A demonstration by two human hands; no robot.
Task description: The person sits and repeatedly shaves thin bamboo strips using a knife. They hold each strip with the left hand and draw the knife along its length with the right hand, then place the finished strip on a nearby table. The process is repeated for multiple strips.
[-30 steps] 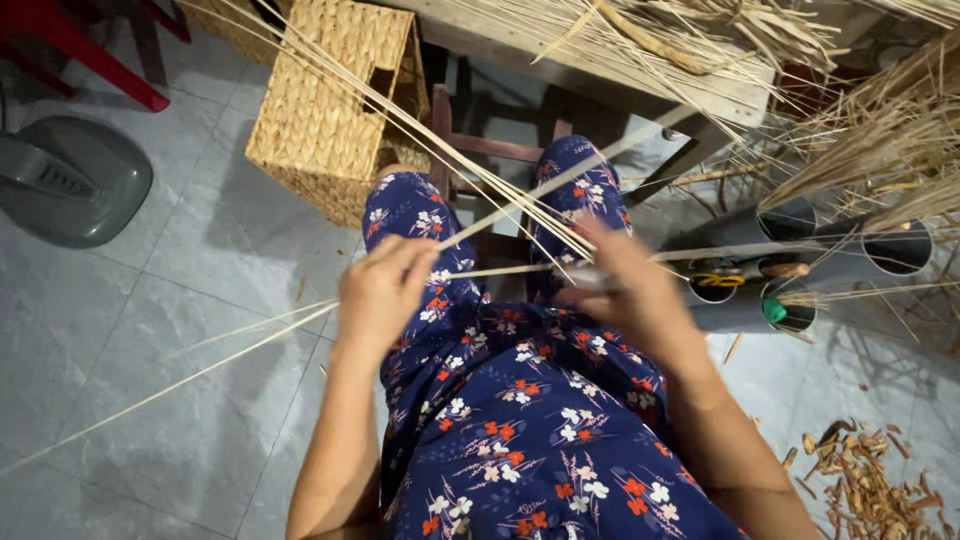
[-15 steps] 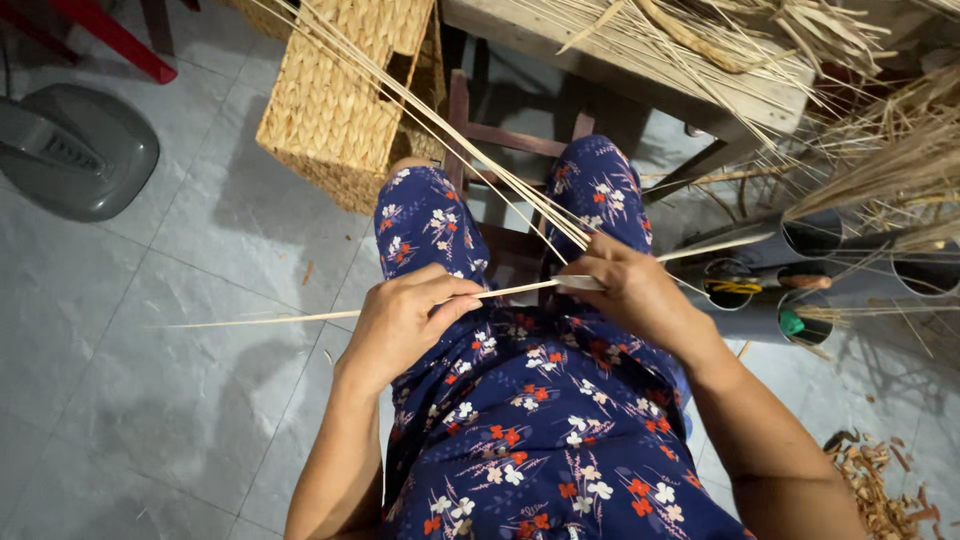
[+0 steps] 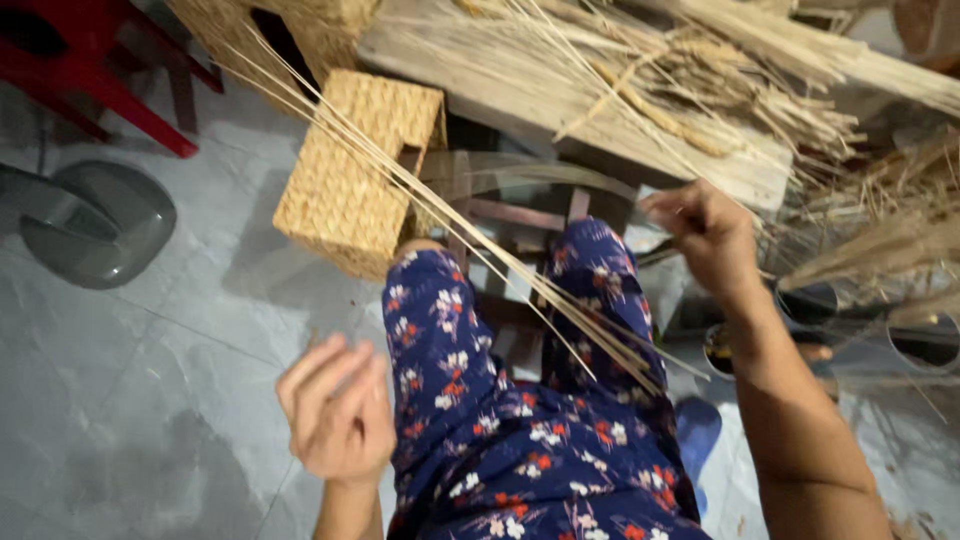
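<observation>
A: Head view, looking down over a lap in dark flowered cloth (image 3: 540,440). Largest item: grey tile floor (image 3: 150,400). A pale wooden bench (image 3: 560,100) crosses the top, loaded with dry straw (image 3: 720,90), probably kept there as stock within arm's reach.

B: Next in size?

A: Woven box (image 3: 350,170), tilted, standing on the floor just beyond the left knee. Long thin strands (image 3: 470,240) run from the upper left across its front face and down over the right thigh; whether they are fixed to the box cannot be told. Draped over the leg, they look parked where either hand can take one.

B: Other items?

A: Grey fan base (image 3: 90,225) at left, red stool leg (image 3: 110,90) above it, dark pipes (image 3: 920,345) at right under more straw.

B: Hands?

A: Right hand (image 3: 705,235) raised near the bench edge, fingers curled loosely together at the straw; whether they pinch a strand cannot be told. Left hand (image 3: 335,410) hangs beside the left thigh, fingers slightly bent and close together, holding nothing visible, well apart from the strands.
</observation>
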